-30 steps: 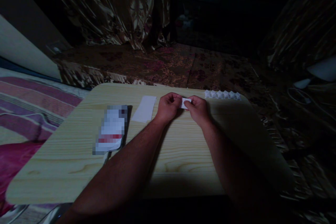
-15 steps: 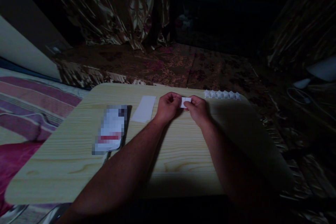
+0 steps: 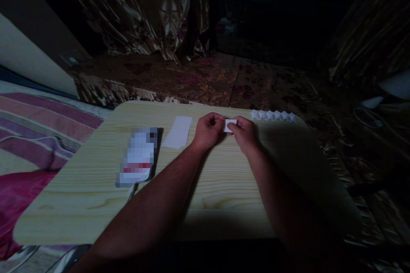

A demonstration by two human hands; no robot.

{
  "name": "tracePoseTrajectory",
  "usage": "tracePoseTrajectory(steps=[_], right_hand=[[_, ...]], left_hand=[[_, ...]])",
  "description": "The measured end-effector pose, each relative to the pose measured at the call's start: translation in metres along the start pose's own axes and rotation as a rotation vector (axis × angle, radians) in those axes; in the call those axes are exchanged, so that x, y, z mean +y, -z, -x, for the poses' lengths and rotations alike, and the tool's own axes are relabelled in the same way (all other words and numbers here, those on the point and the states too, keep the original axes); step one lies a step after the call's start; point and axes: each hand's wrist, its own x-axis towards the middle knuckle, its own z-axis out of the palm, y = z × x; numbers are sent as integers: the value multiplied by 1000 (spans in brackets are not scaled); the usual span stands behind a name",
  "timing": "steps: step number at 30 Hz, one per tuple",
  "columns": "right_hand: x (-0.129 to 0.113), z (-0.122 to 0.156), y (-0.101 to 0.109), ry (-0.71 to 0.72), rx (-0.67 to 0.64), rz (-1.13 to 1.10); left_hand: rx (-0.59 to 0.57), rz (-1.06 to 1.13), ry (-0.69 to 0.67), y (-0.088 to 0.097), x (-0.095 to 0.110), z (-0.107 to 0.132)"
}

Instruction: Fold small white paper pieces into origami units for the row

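Note:
Between my two hands is a small folded piece of white paper (image 3: 229,124), held just above the far half of the wooden table (image 3: 224,187). My left hand (image 3: 209,131) is closed on its left edge. My right hand (image 3: 244,133) pinches the right side, with the thumb lying across the front. The fingers behind the paper are mostly hidden. To the left of my left hand lie flat white paper strips (image 3: 178,132). Several small folded white paper shapes (image 3: 270,115) stand in a row beyond my right hand, along the table's far right edge.
A blurred-out, phone-like object (image 3: 137,155) lies on the table's left part, with a cable under its near end. A striped bed cover (image 3: 41,123) is at the left. Patterned curtains (image 3: 169,13) hang behind, and a white lamp-like object (image 3: 397,85) stands at the far right.
The whole view has shifted slightly, so everything appears a little further right. Both hands keep their hold on the folded paper, with hardly any change in the fingers.

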Motion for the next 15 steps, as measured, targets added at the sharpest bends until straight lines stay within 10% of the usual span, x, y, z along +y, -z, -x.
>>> tracePoseTrajectory(steps=[15], right_hand=[[1, 0, 3, 26, 19, 18]], left_hand=[[-43, 62, -61, -2, -1, 2]])
